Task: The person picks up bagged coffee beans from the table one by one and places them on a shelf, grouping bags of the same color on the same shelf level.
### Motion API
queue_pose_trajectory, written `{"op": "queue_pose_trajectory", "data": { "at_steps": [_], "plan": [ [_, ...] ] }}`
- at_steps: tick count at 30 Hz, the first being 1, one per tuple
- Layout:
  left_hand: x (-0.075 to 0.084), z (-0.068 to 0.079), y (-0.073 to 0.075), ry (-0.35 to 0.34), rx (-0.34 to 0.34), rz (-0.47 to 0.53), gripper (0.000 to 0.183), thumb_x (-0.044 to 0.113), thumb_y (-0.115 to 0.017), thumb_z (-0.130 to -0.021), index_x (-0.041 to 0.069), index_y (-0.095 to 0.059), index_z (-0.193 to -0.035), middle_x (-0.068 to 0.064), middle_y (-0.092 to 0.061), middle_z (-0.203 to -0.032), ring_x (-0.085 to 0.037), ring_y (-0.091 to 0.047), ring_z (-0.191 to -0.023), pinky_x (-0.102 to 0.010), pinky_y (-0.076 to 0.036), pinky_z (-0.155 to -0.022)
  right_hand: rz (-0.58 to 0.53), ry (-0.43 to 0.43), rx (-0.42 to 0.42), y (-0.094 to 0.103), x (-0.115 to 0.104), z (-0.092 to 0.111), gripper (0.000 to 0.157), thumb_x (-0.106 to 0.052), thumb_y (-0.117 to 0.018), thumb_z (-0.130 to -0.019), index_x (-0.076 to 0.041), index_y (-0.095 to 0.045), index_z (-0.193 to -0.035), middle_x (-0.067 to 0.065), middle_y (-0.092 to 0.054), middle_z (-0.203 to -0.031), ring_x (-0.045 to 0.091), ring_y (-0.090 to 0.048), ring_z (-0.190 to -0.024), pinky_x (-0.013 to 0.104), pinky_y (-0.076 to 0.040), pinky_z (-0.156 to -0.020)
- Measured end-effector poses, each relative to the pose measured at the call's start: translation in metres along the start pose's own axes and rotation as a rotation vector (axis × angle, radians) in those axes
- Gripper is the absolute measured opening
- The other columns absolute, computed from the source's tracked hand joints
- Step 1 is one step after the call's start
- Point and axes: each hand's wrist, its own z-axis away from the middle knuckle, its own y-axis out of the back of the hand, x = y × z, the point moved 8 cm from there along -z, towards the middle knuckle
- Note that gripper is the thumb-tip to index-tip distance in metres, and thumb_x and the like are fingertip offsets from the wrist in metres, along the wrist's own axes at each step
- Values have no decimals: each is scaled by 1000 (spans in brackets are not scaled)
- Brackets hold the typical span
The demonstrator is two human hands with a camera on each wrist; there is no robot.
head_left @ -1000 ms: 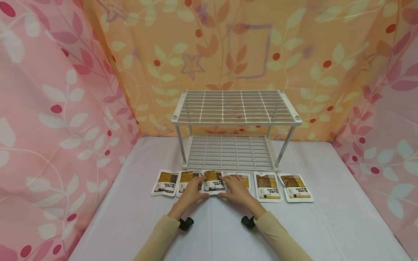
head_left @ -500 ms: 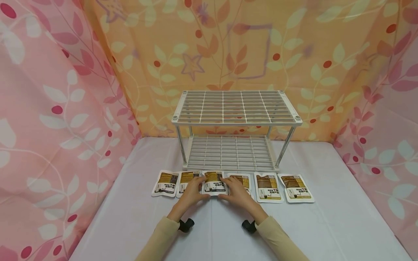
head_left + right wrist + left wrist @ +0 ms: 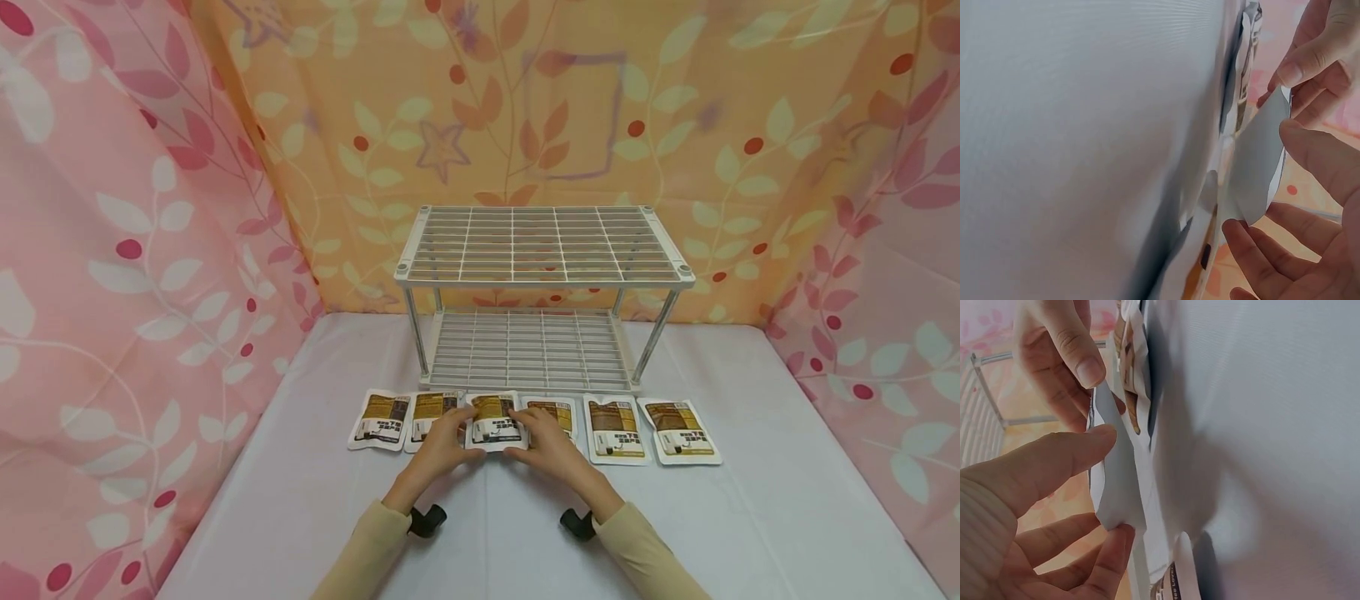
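In the head view, my left hand (image 3: 441, 446) and right hand (image 3: 553, 447) grip a flat white-edged food pouch (image 3: 496, 427) from its two sides, its brown-and-yellow printed front up. The left wrist view has my left thumb (image 3: 1094, 447) on the near edge and fingers on the side of the pouch's plain pale back (image 3: 1120, 478). From the right wrist, the pouch (image 3: 1259, 162) shows raised off the table, between right thumb and fingers. Similar pouches lie on either side: one (image 3: 430, 408) is partly behind the left hand, another (image 3: 553, 410) partly behind the right.
A two-tier white wire rack (image 3: 543, 282) with metal legs stands right behind the row. Further pouches lie at the row's ends, one at the far left (image 3: 381, 421) and two at the right (image 3: 617, 431). Floral cloth (image 3: 360, 167) hangs around the white table (image 3: 300, 500).
The gripped pouch has shifted slightly to the right and towards me, with both hands still on it. The other pouches and the rack stay in place.
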Motion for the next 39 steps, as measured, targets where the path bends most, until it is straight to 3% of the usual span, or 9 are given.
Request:
{"op": "queue_pose_trajectory", "data": {
  "at_steps": [6,14,20,24,30,39],
  "plan": [
    [8,0,2,-27,4,5,71,17,-81,-70,1,-49,-131,-18,-48,-130,-31,-59,-99,-37,-53,-81,-12,-12,5,9,-3,3,65,-30,-75,-77,-4,-51,-132,14,-55,-121,29,-54,-107,44,-49,-86],
    [20,-3,9,-48,84,22,72,19,-81,-71,6,-48,-134,-14,-47,-133,-30,-57,-103,-40,-51,-83,-57,-5,68,29,-8,6,65,-23,-76,-77,-5,-49,-134,14,-52,-126,28,-55,-107,42,-50,-83],
    [31,-7,12,-109,133,144,70,11,-80,-71,3,-48,-133,-15,-44,-135,-27,-53,-107,-35,-53,-83,-108,43,141,47,-12,7,66,-17,-77,-75,-3,-49,-133,15,-50,-127,29,-58,-106,38,-53,-81],
    [37,-8,15,-129,158,206,68,7,-80,-71,2,-50,-132,-14,-43,-136,-27,-53,-109,-30,-53,-83,-104,71,183,57,-15,8,66,-15,-78,-74,-3,-50,-132,16,-50,-128,32,-54,-113,42,-51,-85],
    [49,-9,20,-154,184,244,66,7,-79,-71,3,-51,-131,-13,-42,-138,-28,-51,-112,-33,-52,-86,-92,78,231,70,-20,9,64,-14,-79,-73,-3,-52,-130,19,-52,-127,35,-53,-114,48,-49,-86],
    [65,-13,26,-189,207,258,65,8,-79,-72,6,-52,-131,-11,-42,-138,-26,-51,-112,-34,-52,-85,-137,51,273,89,-22,13,63,-14,-79,-73,-5,-53,-130,18,-51,-130,34,-54,-114,47,-50,-85]
  ]
}}
